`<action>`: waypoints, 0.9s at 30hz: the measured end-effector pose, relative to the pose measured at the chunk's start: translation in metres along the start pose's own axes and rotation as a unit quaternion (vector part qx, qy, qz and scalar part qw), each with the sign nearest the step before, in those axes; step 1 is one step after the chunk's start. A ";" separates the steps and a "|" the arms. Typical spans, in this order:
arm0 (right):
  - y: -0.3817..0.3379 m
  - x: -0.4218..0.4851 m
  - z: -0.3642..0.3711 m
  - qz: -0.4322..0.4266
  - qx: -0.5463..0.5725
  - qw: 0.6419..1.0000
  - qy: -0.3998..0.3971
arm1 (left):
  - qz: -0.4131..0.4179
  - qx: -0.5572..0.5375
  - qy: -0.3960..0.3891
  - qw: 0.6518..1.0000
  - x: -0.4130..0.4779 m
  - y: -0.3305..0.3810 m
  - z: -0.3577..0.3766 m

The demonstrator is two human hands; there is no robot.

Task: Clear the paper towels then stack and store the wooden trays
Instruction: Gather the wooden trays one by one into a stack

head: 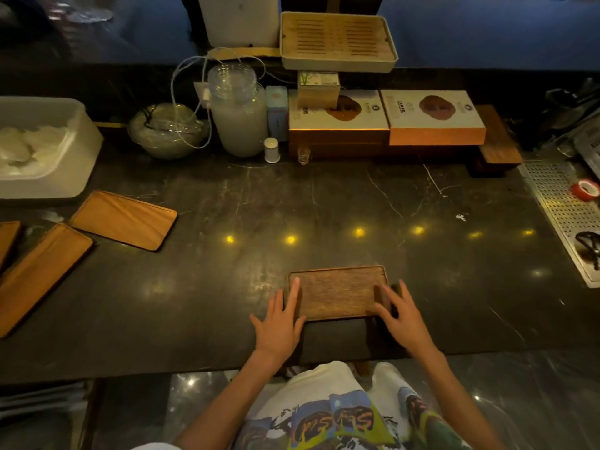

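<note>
A dark wooden tray (337,292) lies flat on the black marble counter, right in front of me. My left hand (281,323) rests at its left edge, fingers spread, a fingertip on the tray. My right hand (404,318) lies at its right edge, fingers spread over the corner. Neither hand has lifted it. At the left, a lighter wooden tray (125,219) lies tilted, another long tray (39,276) sits beside it, and a third tray (8,237) is cut off by the frame edge. A white bin (76,151) at the far left holds crumpled paper towels (29,146).
Along the back stand a glass bowl (168,131), a plastic jar (238,115), boxed goods (435,116) on a wooden stand and a slatted bamboo tray (337,40). A perforated metal drain plate (558,203) with red tape (585,190) lies at the right. The counter's front edge (194,373) runs just below my wrists.
</note>
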State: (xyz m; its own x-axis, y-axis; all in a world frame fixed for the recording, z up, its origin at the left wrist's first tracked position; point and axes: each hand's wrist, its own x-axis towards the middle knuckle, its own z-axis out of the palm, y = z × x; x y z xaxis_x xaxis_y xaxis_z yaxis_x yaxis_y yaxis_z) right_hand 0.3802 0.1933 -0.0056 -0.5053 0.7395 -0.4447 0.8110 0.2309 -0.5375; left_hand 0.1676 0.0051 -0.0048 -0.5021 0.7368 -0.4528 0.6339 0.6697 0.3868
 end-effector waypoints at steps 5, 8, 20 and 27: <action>-0.092 0.019 0.008 -0.030 -0.020 0.998 0.047 | -0.021 -0.097 0.079 0.992 0.016 -0.065 -0.061; -0.171 0.036 0.034 -0.081 0.008 0.997 0.019 | -0.078 -0.116 0.093 0.986 0.031 -0.123 -0.103; -0.440 0.096 0.193 -0.044 0.043 0.994 -0.087 | -0.191 -0.140 0.205 0.950 0.075 -0.343 -0.279; -0.469 0.119 0.243 0.112 0.176 0.965 -0.161 | -0.206 -0.093 0.183 0.957 0.134 -0.400 -0.317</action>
State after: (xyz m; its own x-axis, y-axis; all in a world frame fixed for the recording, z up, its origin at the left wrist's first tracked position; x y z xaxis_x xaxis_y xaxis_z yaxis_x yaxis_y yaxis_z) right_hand -0.1325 0.0194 0.0193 -0.4414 0.4977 -0.7466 0.7883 -0.1824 -0.5876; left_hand -0.3397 -0.1340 0.0346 -0.8811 0.3669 -0.2983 0.2390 0.8899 0.3885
